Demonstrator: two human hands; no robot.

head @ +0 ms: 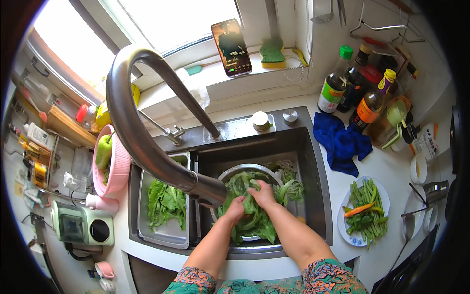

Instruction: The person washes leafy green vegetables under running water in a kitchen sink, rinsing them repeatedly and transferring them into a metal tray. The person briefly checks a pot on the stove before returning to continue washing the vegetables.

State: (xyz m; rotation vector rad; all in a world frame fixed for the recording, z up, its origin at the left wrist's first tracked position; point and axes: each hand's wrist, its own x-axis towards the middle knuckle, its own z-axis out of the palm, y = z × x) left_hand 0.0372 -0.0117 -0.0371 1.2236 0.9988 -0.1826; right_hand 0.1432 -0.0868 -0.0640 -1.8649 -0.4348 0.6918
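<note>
Both hands are over a round metal bowl point(227, 178) inside the dark sink basin point(313, 165). My left hand point(235, 211) has its fingers curled on wet leafy greens point(265, 227). Just right of it and slightly farther away, my right hand point(263, 194) grips the same bunch; the leaves partly hide its fingertips. Greens fill the bowl and hang over its near rim. Pale stems and trimmings point(293, 189) lie beside the bowl on the right. More green leaves point(167, 203) rest in a rectangular metal tray point(172, 234) at the sink's left.
A large curved faucet point(158, 158) arches over the sink, its spout close to my left hand. On the right are a blue cloth point(339, 141), sauce bottles point(332, 92) and a plate point(347, 235) of green beans. A pink basket point(123, 161) stands left; a phone point(232, 47) leans on the sill.
</note>
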